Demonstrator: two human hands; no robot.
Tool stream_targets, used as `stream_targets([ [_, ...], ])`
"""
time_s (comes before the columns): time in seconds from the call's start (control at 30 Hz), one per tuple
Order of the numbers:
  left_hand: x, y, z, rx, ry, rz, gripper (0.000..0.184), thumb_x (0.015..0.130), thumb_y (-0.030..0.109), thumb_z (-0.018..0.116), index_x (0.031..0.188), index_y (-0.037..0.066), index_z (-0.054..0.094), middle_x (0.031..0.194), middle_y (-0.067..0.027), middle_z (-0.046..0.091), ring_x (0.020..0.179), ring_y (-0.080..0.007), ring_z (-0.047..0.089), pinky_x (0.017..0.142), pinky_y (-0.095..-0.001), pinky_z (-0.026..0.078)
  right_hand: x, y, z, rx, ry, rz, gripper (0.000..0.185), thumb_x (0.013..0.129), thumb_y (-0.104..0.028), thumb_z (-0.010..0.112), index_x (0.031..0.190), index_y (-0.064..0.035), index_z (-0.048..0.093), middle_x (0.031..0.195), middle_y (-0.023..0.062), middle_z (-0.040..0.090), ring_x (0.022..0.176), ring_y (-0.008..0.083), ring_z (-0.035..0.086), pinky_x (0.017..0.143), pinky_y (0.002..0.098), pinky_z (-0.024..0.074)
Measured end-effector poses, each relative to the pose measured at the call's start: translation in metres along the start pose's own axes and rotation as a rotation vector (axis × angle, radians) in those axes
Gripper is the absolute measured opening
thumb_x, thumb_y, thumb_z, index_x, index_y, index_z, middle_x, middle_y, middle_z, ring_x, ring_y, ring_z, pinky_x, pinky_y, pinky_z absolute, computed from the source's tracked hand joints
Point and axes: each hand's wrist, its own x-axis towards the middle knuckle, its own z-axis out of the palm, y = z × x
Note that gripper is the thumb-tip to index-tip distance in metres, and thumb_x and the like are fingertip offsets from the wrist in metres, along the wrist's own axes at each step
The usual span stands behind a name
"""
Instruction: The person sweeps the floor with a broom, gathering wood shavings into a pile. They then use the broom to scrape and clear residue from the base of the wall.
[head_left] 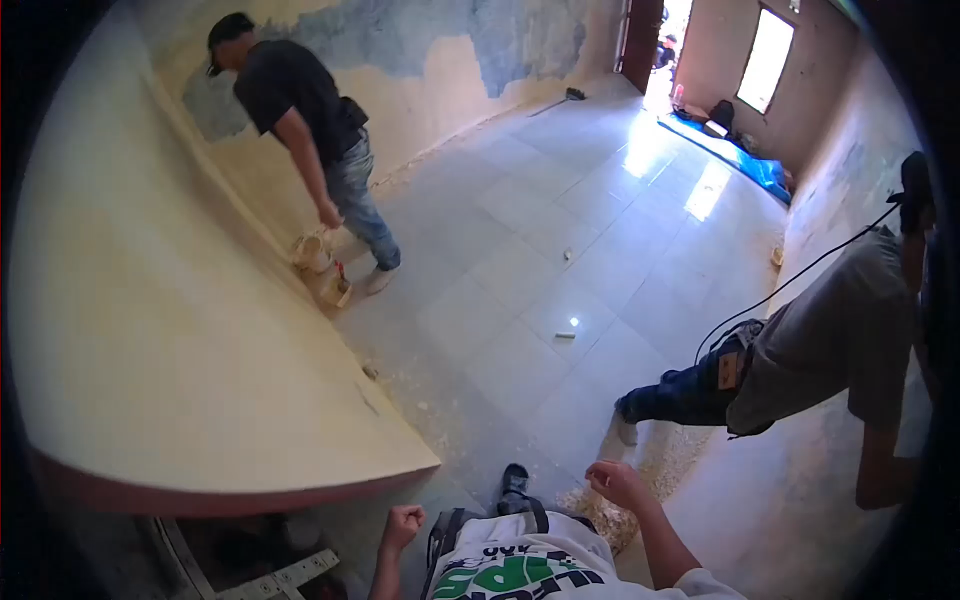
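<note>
At left, a pale bucket (312,252) stands beside a second container (336,290) at the wall base, near a dark-shirted person (305,110); a red item projects from the second container, remaining contents unclear. Left hand (403,525): fingers curled nearly closed, nothing visible in grip. White shirt (525,575), green and black lettering: worn, between the hands. Right hand (617,483): partly open, fingers bent, nothing visible in grip.

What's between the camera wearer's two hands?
Between the left hand and right hand lie the wearer's printed white shirt and a dark-shod foot, in the head view.
</note>
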Motion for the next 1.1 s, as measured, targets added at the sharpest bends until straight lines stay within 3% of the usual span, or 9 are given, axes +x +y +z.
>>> stream_targets([
  [0.07,-0.003,0.028,-0.001,0.05,0.107,0.0,0.012,0.068,-0.001,0.042,0.063,0.0,0.053,0.051,-0.0073,0.049,0.049,-0.0108,0.05,0.048,-0.0233,0.037,-0.011,0.002,0.013,-0.049,0.021,0.027,0.014,0.079,-0.013,0.058,0.091,-0.0089,0.063,0.076,0.0112,0.062,0.069,0.0241,0.061,0.066,0.0339,0.0489],
  [0.13,0.07,0.089,0.014,0.094,0.175,0.051,0.012,0.068,-0.001,0.043,0.063,0.0,0.054,0.052,-0.0063,0.049,0.05,-0.0101,0.049,0.048,-0.0233,0.037,0.035,0.028,-0.043,-0.05,0.049,0.04,0.014,0.078,-0.013,0.058,0.09,-0.0091,0.063,0.076,0.0117,0.062,0.069,0.0246,0.061,0.066,0.0338,0.0489],
  [0.23,0.138,0.087,0.036,0.069,0.26,0.158,0.013,0.069,-0.003,0.042,0.064,0.001,0.053,0.054,-0.0034,0.049,0.051,-0.008,0.048,0.047,-0.0221,0.036,0.055,0.067,-0.072,-0.115,0.023,0.129,0.016,0.08,-0.015,0.058,0.094,-0.0095,0.063,0.078,0.0089,0.063,0.069,0.0208,0.061,0.067,0.033,0.0492],
  [0.3,0.169,0.094,0.04,-0.194,0.302,0.008,0.014,0.07,-0.003,0.041,0.065,0.002,0.053,0.056,-0.002,0.05,0.051,-0.0073,0.047,0.048,-0.0202,0.036,0.071,0.083,-0.077,0.469,-0.187,0.397,0.019,0.084,-0.019,0.058,0.1,-0.0091,0.063,0.083,0.006,0.064,0.073,0.016,0.061,0.066,0.0295,0.0499],
  [0.43,0.264,0.088,0.059,-0.401,0.29,-0.061,0.014,0.074,-0.005,0.041,0.069,0.002,0.051,0.059,-0.0012,0.049,0.054,-0.0068,0.046,0.05,-0.0196,0.037,0.107,0.093,-0.084,0.841,-0.2,0.429,0.025,0.087,-0.025,0.057,0.104,-0.0083,0.062,0.083,0.0042,0.063,0.079,0.0128,0.059,0.07,0.0295,0.0488],
  [0.63,0.474,0.163,0.092,-0.231,0.156,0.088,0.015,0.08,-0.002,0.043,0.07,0.005,0.052,0.058,0.001,0.048,0.052,-0.0062,0.043,0.049,-0.0214,0.035,0.143,0.138,-0.094,0.412,0.224,0.597,0.022,0.079,-0.017,0.062,0.097,-0.0043,0.063,0.083,0.0088,0.065,0.074,0.015,0.061,0.069,0.0288,0.0493],
  [0.77,0.616,0.276,0.113,0.028,-0.058,0.29,0.014,0.082,-0.002,0.042,0.07,0.003,0.05,0.06,-0.0001,0.047,0.054,-0.007,0.042,0.05,-0.0221,0.034,0.159,0.126,-0.141,0.263,0.251,0.739,0.024,0.069,-0.016,0.069,0.089,-0.0042,0.063,0.074,0.0059,0.062,0.065,0.0157,0.058,0.064,0.0282,0.0485],
  [0.93,0.754,0.429,0.166,0.139,-0.235,0.49,0.015,0.081,-0.004,0.04,0.069,0.002,0.047,0.059,0.0002,0.045,0.056,-0.0062,0.04,0.051,-0.0223,0.032,0.212,0.118,-0.193,0.308,0.477,0.822,0.042,0.053,-0.026,0.081,0.083,-0.0055,0.06,0.079,0.0077,0.055,0.075,0.0184,0.054,0.071,0.0303,0.0458],
  [1.1,0.818,0.477,0.238,0.168,-0.23,0.63,0.015,0.078,-0.004,0.042,0.07,0.002,0.053,0.055,-0.0018,0.048,0.051,-0.0064,0.042,0.046,-0.0219,0.031,0.281,0.171,-0.268,0.223,0.52,0.829,0.047,0.052,-0.032,0.081,0.085,-0.008,0.058,0.083,0.0075,0.053,0.08,0.0233,0.052,0.075,0.0334,0.0434],
])
